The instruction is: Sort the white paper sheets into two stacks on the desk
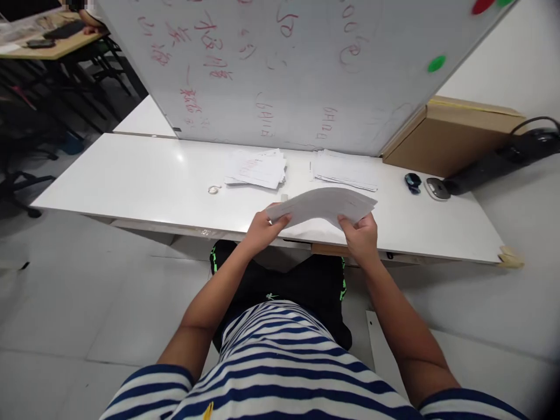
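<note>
Above the front edge of the white desk (144, 175), I hold sheets of paper (324, 204) that bow upward in the middle. My left hand (265, 230) grips their left end, thumb on top. On the right end, my right hand (361, 233) is closed with its thumb over the paper. How many sheets there are I cannot tell. Behind them on the desk lie a left stack of papers (258, 169) with red writing on top and a right stack of papers (345, 169). A small pale object (284, 198) sits just beyond my left hand.
A whiteboard (284, 76) with red writing stands along the desk's back. At right are a cardboard box (455, 134), a black cylindrical object (503, 157), a computer mouse (437, 188) and a small dark item (412, 182). A coiled white cord (213, 189) lies left. A person's arm (91, 26) shows at another table.
</note>
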A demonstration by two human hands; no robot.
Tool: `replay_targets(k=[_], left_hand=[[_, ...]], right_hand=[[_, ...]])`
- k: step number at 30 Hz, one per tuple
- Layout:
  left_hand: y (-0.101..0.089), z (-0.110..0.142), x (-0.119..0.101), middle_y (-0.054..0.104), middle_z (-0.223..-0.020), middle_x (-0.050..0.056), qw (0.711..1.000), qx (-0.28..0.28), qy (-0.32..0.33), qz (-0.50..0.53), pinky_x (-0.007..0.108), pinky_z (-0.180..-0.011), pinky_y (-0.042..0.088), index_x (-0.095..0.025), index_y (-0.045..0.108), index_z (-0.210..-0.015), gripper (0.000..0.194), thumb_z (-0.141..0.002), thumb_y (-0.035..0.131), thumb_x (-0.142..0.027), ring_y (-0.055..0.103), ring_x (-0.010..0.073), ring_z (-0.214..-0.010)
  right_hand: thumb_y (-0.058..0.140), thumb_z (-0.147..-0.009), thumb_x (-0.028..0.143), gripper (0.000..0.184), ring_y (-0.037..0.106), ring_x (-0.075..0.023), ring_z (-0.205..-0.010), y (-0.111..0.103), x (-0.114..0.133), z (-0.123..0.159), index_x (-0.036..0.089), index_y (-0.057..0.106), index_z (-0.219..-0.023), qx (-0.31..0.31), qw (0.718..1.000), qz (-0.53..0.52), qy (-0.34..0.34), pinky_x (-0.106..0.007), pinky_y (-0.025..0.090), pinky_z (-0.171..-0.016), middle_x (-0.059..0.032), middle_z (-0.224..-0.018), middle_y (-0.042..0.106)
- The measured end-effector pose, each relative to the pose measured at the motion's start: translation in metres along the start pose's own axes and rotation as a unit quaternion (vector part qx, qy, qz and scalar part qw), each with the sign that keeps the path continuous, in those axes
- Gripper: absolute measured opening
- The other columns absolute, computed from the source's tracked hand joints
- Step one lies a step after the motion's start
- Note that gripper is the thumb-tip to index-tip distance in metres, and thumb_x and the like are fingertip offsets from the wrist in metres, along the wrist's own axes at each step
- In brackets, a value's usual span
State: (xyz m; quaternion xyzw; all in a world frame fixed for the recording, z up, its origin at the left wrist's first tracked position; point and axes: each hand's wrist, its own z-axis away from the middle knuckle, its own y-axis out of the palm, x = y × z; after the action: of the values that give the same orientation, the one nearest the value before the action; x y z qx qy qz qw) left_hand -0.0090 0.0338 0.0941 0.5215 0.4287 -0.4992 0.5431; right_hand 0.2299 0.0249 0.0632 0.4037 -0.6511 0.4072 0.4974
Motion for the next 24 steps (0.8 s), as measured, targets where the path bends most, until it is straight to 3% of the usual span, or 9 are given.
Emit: replay_targets(k=[4,8,10,16,21,24], left_hand=[[0.04,-0.006,0.009,0.073,-0.096,0.005,0.999,0.036,-0.001,-0.008,0.034,-0.093,0.047,-0.02,0.074,-0.096,0.026,-0.071,0.078,-0.019,0.062,0.0285,-0.106],[0.061,-0.008,0.012,0.071,-0.107,0.004,0.998,0.053,0.024,0.011,0.032,-0.101,0.042,-0.022,0.075,-0.098,0.024,-0.075,0.074,-0.016,0.058,0.0269,-0.115],[0.064,-0.011,0.015,0.071,-0.106,0.004,0.998,0.052,0.037,0.009,0.031,-0.101,0.042,-0.022,0.075,-0.095,0.019,-0.077,0.072,-0.017,0.058,0.0263,-0.115],[0.06,-0.024,0.035,0.073,-0.094,0.005,0.999,-0.03,-0.008,0.011,0.034,-0.091,0.047,-0.018,0.075,-0.093,0.016,-0.08,0.07,-0.025,0.064,0.0258,-0.1],[0.059,-0.028,0.043,0.073,-0.097,0.006,0.999,-0.009,0.03,-0.012,0.033,-0.09,0.047,-0.018,0.075,-0.096,0.02,-0.08,0.07,-0.029,0.064,0.0239,-0.098],[0.062,-0.027,0.045,0.073,-0.097,0.007,1.0,-0.024,-0.003,-0.007,0.034,-0.088,0.048,-0.018,0.075,-0.095,0.02,-0.078,0.072,-0.03,0.065,0.0249,-0.097]], right_hand=[[0.067,-0.076,0.041,0.035,0.063,-0.0221,-0.091,-0.021,-0.013,-0.001,0.019,0.054,-0.1,-0.045,0.998,0.042,0.009,-0.04,0.05,-0.086,-0.0051,-0.092,0.067],[0.065,-0.077,0.043,0.034,0.061,-0.023,-0.094,-0.027,-0.025,0.001,0.02,0.052,-0.098,-0.051,0.996,0.066,0.017,-0.039,0.049,-0.088,-0.0044,-0.09,0.064],[0.066,-0.076,0.044,0.037,0.06,-0.0232,-0.099,-0.026,-0.03,0.002,0.02,0.052,-0.101,-0.049,0.997,0.063,0.019,-0.038,0.048,-0.089,-0.0052,-0.094,0.064],[0.071,-0.072,0.049,0.054,0.061,-0.0223,-0.095,-0.022,-0.043,-0.002,0.02,0.052,-0.113,-0.009,0.997,0.028,0.069,-0.04,0.049,-0.087,-0.0071,-0.106,0.064],[0.07,-0.074,0.051,0.05,0.063,-0.0274,-0.102,-0.026,-0.039,-0.009,0.015,0.064,-0.109,0.029,0.996,0.054,0.063,-0.044,0.047,-0.092,-0.0116,-0.107,0.07],[0.07,-0.072,0.054,0.049,0.065,-0.0301,-0.101,-0.029,-0.039,-0.011,0.013,0.07,-0.1,0.042,0.992,0.062,0.099,-0.047,0.049,-0.091,-0.0124,-0.102,0.073]])
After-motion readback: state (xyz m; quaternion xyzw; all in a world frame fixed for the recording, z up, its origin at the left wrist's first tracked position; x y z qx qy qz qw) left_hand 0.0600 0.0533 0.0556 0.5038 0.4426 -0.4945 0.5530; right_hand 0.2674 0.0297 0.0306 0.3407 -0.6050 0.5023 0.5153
